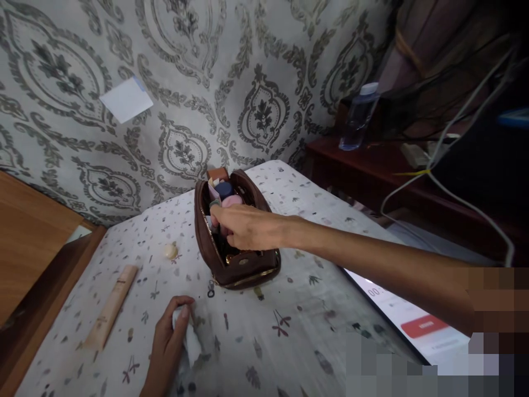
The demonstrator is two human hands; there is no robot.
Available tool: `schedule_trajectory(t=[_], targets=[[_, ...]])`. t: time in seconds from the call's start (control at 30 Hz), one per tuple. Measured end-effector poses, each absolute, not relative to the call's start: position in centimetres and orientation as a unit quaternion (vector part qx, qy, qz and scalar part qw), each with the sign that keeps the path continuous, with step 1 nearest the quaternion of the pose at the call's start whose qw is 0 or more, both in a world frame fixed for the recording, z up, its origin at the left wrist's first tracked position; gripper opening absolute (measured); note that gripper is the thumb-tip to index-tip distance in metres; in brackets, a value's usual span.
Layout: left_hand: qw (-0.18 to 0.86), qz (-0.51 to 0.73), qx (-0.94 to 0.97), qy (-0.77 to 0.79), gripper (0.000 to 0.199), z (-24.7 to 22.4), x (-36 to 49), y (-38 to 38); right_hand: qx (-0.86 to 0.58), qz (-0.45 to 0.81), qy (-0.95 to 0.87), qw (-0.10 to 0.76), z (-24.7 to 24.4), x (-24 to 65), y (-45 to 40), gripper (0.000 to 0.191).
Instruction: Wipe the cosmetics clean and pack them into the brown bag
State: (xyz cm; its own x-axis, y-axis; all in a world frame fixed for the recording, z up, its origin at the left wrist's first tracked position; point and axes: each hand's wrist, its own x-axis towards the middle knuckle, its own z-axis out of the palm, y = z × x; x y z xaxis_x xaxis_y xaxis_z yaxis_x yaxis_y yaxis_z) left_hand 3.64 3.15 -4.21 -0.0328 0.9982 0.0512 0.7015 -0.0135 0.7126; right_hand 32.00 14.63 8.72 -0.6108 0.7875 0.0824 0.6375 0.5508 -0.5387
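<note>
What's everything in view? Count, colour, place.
Bag: one, brown, centre
Lids: two visible, blue and pink, in bag
Cloth or tissue: one, white, lower centre
Tube: one, beige, left
Round thing: one, cream, left of bag
Bottle: one, clear, on table
Table: one, dark red, right
Cord: at least one, white, right
Screen: one, mostly white, lower right
Paper: one, white, on wall
Wall: one, grey patterned, behind
Sheet: one, white patterned, underneath
Panel: one, brown, far left
Left hand: one, lower centre
Right hand: one, in bag

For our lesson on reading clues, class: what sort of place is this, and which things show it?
Probably a bedroom: a printed sheet is spread out as on a bed, ornate patterned wallpaper rises behind, and a clear bottle stands on a dark red surface alongside.
</note>
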Motion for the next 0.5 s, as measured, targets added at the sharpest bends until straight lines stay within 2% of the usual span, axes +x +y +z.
schedule_trajectory(t=[0.5], targets=[[0.281,0.294,0.657,0.635,0.048,-5.03,2.88,3.25,-0.4,0.258,-0.868,0.142,8.41,31.84,15.07,0.033]])
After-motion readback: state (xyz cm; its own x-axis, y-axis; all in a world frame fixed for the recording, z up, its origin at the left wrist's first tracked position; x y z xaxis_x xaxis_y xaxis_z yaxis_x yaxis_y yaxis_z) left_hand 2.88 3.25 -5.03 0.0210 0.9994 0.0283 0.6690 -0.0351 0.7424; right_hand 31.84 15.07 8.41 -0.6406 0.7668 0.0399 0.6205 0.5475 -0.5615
